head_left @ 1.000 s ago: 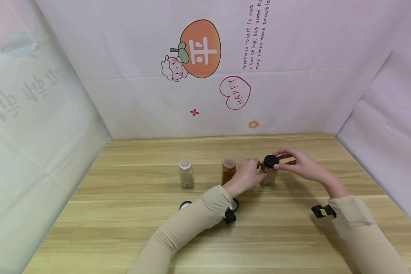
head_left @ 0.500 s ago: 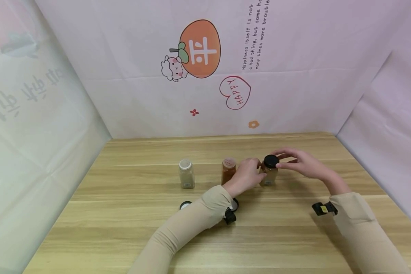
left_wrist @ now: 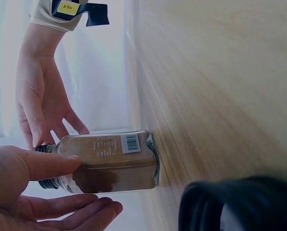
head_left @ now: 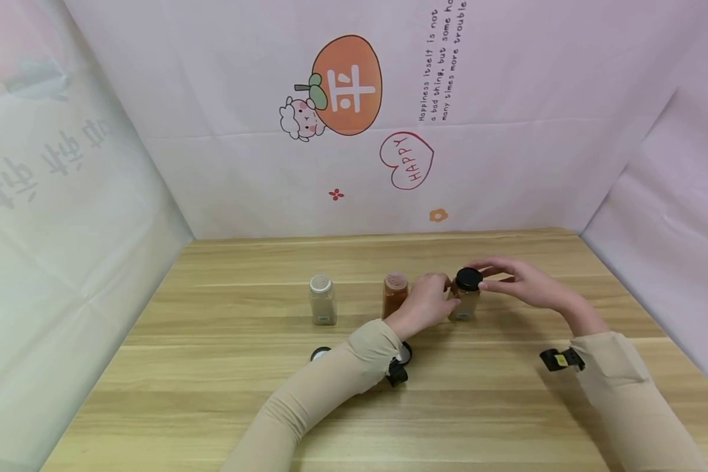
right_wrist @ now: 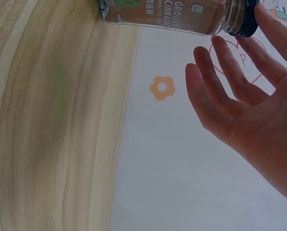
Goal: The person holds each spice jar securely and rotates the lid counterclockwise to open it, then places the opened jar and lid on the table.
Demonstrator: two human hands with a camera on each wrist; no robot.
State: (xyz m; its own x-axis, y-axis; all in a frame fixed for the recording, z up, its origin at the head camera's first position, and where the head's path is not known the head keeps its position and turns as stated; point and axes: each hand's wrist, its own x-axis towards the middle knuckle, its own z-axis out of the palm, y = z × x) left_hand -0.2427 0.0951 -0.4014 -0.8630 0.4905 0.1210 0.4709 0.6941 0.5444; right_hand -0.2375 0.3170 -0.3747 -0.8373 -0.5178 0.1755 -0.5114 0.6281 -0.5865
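A spice jar of brown powder stands upright on the table, with a black lid on top. Its label reads ground cinnamon in the right wrist view. My left hand holds the jar's body from the left, thumb across the near side in the left wrist view. From the right, my right hand pinches the lid's edge between thumb and fingers. In the right wrist view the other fingers of this hand spread below the lid. A barcode shows on the jar's side.
Left of the hands stand a shaker of red-brown powder, partly hidden by my left hand, and a pale shaker. Two black lids, one left and one right, lie nearer, partly behind my left sleeve. A cloth wall rises behind the table.
My right thumb has shifted slightly right along the lid's edge, and the right wrist has risen a little. The left hand and the jar stay in place.
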